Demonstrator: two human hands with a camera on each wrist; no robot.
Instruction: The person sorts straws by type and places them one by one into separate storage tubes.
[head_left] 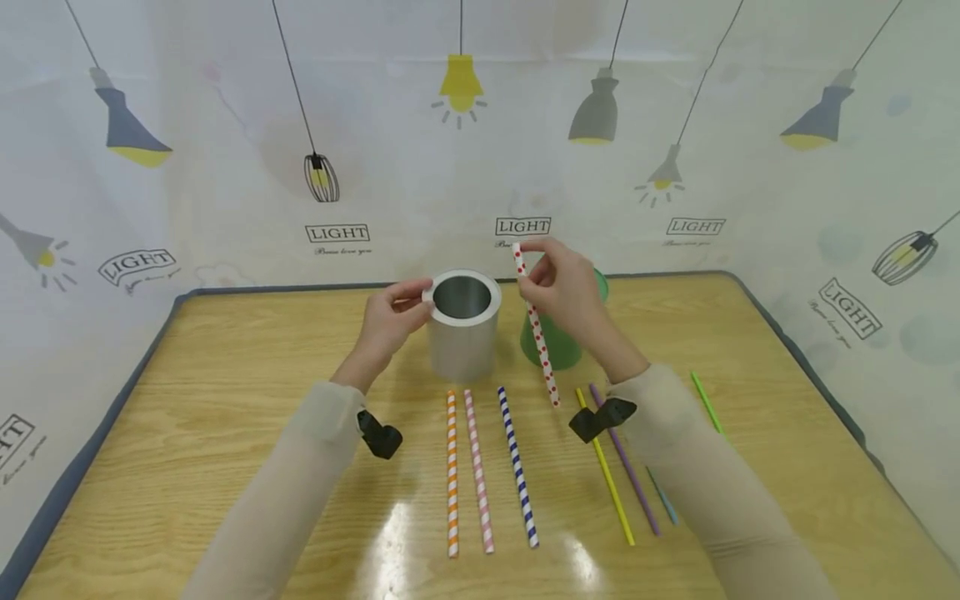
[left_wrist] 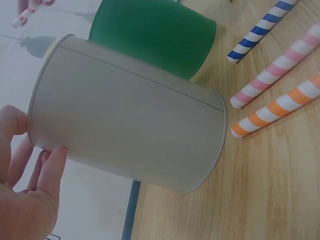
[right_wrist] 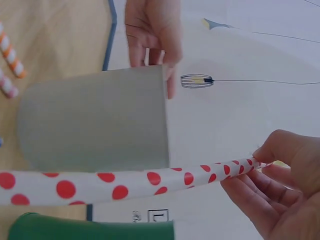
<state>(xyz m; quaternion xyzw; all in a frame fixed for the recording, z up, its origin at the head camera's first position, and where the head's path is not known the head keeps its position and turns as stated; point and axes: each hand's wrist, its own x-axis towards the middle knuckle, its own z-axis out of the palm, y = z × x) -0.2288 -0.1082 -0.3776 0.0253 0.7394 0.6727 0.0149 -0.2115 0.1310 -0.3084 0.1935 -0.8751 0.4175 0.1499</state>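
Observation:
My right hand [head_left: 566,287] pinches a white paper straw with red dots [head_left: 542,350] near its top end. The straw hangs slightly tilted in front of a green cup [head_left: 558,337], which the hand partly hides. To the left stands an upright grey-white metal canister [head_left: 462,346] with an open top. At its rim, the fingers and thumb of my left hand [head_left: 390,321] grip the left side. In the left wrist view the canister [left_wrist: 130,115] fills the middle, and the thumb lies on its outer wall.
Orange-striped [head_left: 452,475], pink-striped [head_left: 478,471] and blue-striped [head_left: 517,467] straws lie on the wooden table [head_left: 247,358] before the canister. Thin yellow [head_left: 607,475], purple [head_left: 630,467], blue [head_left: 662,496] and green [head_left: 707,400] straws lie around the right forearm. A lamp-printed cloth [head_left: 405,192] hangs behind.

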